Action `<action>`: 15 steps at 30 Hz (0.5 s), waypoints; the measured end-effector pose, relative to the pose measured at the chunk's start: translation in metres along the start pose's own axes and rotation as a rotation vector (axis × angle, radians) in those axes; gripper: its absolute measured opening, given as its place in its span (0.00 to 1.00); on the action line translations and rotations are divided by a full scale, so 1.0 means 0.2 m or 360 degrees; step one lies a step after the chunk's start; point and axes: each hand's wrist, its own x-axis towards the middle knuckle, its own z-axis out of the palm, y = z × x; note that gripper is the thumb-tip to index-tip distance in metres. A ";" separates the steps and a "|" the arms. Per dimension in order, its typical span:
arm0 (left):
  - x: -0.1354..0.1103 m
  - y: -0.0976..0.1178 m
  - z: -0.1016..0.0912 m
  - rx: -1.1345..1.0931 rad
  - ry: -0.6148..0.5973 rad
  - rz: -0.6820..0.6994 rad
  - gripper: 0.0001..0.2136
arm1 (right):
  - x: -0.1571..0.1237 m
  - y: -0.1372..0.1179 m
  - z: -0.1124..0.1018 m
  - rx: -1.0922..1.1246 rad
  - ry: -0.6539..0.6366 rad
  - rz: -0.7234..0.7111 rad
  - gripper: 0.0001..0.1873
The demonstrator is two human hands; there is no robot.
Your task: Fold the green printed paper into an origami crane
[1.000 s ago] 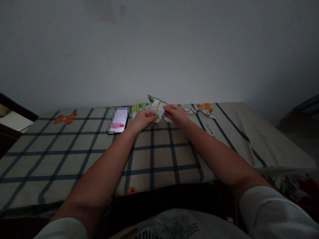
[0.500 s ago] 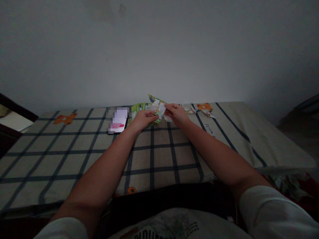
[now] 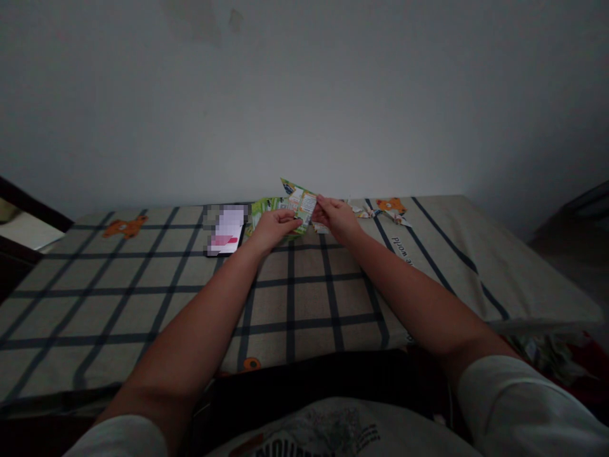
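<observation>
Between my two hands is a green and white printed paper piece [image 3: 307, 206], raised and tilted, with one pointed corner up toward the wall. My left hand [image 3: 276, 227] pinches its lower left side between thumb and fingers. At its right edge, my right hand [image 3: 335, 216] grips it with thumb and fingertips. Beneath and behind my left hand lies more green printed paper [image 3: 261, 206], partly hidden by that hand. Crumpled or torn strips of printed paper [image 3: 397, 218] rest on the cloth to the right of my right hand.
A phone [image 3: 227, 230] with a lit, blurred screen lies left of my left hand. The table wears a checked cloth [image 3: 190, 304] with printed orange bears. A grey wall [image 3: 304, 95] rises right behind the table's far edge.
The paper between my hands has tilted slightly, and my right fingers have shifted a little along its edge. Everything else stays in place.
</observation>
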 end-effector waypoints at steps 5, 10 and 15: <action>0.00 0.00 -0.01 -0.0021 0.0040 -0.0053 0.17 | -0.01 0.01 0.01 -0.0077 -0.0076 0.0096 0.24; 0.00 0.00 0.00 -0.0041 0.0027 -0.0051 0.16 | -0.01 0.01 0.02 -0.0081 0.0023 0.0050 0.21; 0.01 -0.01 0.00 -0.0077 0.0077 -0.0033 0.17 | -0.02 0.01 0.02 -0.0068 -0.0085 0.0116 0.19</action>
